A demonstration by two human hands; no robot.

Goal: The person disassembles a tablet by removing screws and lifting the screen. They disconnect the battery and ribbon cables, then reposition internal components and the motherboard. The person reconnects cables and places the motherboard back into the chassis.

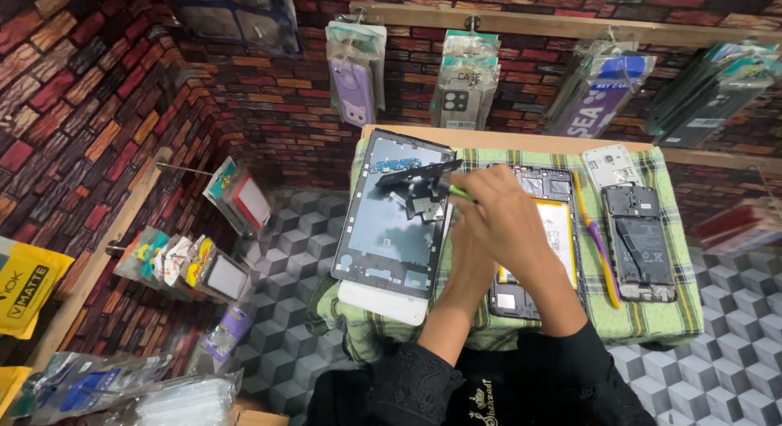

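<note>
Green-handled tool (458, 191), pinched in the right hand (505, 214), is lifting a black bracket (415, 177) off the already opened tablet's rear frame (391, 222), left hand (464, 255) hidden, fingers untellable.

Clear hanging packets of phone cases (356, 63) line the rail on the brick back wall (one purple, one grey (464, 84), one blue-labelled (601, 88)); more clear packets (238, 196) hang from pegs on the left wall; a yellow pouch (24, 286) sits at the far left; plastic bags (122, 389) lie bottom left.
</note>
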